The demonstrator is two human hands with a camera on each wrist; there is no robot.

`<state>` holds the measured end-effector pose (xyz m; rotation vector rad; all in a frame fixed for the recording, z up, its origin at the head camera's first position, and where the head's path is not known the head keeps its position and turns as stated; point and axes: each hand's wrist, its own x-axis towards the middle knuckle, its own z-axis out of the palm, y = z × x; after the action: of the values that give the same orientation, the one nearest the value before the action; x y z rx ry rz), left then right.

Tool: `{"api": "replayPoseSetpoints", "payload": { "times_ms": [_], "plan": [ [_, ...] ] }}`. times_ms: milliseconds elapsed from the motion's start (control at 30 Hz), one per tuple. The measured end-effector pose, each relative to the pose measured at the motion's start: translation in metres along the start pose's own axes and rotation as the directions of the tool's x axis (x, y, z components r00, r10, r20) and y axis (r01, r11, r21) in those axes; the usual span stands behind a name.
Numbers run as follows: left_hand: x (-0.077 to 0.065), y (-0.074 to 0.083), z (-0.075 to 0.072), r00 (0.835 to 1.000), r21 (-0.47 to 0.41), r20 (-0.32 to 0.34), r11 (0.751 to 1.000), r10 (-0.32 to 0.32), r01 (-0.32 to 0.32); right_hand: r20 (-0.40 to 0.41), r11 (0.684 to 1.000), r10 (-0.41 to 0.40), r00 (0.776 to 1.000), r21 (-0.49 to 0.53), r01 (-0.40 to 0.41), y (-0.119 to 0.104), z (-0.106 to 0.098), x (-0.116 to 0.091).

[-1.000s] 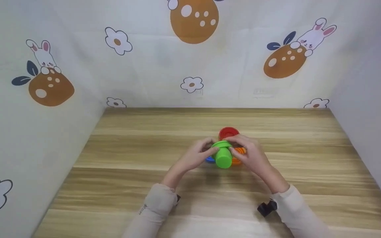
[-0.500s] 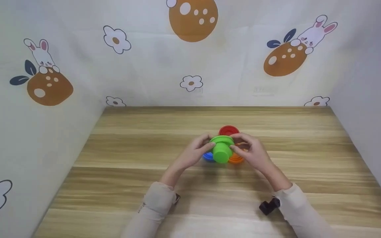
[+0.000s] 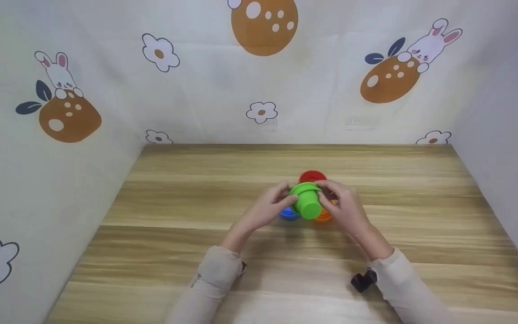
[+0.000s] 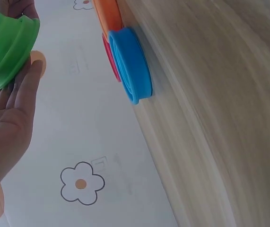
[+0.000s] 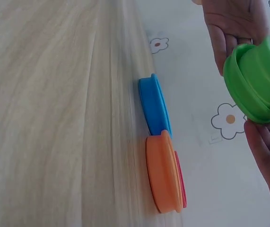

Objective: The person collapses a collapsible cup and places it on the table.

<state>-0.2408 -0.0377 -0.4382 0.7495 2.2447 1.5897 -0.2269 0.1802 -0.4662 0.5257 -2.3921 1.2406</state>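
Note:
A green collapsible cup (image 3: 309,207), seemingly silicone, is held in the air, its narrow base towards me. Its lower part is pushed out and a wide folded rim shows above. My left hand (image 3: 269,206) pinches the left side between thumb and fingers; my right hand (image 3: 348,210) grips the right side likewise. Beneath and beyond them, three flat folded cups lie on the table: a blue cup (image 3: 288,214), an orange cup (image 3: 323,216) and a red cup (image 3: 312,175). In the right wrist view the green cup (image 5: 255,78) is tilted, clear of the table.
The wood-grain table (image 3: 187,189) meets a printed cloth wall (image 3: 205,99) at the back, with cloth sides left and right. A black device (image 3: 363,281) sits at the right sleeve cuff.
Both hands have tilted the green cup, so its base now points to the lower right. It has risen slightly in view. The three folded cups stay in place.

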Motion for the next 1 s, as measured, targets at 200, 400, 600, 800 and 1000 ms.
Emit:
{"api": "replayPoseSetpoints", "payload": {
  "times_ms": [200, 400, 600, 800, 1000],
  "plan": [
    [0.006, 0.005, 0.004, 1.0, 0.018, -0.004, 1.0, 0.0, 0.0, 0.081, 1.0, 0.024, 0.996, 0.011, -0.025, -0.004, -0.003, 0.001],
    [0.006, 0.006, 0.002, 0.999, 0.001, -0.032, 1.0, 0.011, -0.011, 0.208, 0.949, 0.122, 0.971, 0.263, -0.175, -0.003, -0.009, 0.004],
    [0.003, 0.004, -0.004, 1.0, -0.003, 0.012, 1.0, 0.019, -0.019, 0.415, 0.833, 0.092, 0.905, 0.466, -0.298, 0.001, -0.016, 0.007],
    [0.003, 0.002, -0.006, 0.995, 0.012, 0.094, 1.0, 0.023, -0.024, 0.495, 0.83, 0.062, 0.867, 0.457, -0.32, -0.003, -0.018, 0.008],
    [0.003, 0.0, -0.004, 0.997, 0.037, 0.071, 0.999, 0.026, -0.029, 0.463, 0.864, 0.069, 0.883, 0.415, -0.285, -0.008, -0.013, 0.009]
  ]
}}
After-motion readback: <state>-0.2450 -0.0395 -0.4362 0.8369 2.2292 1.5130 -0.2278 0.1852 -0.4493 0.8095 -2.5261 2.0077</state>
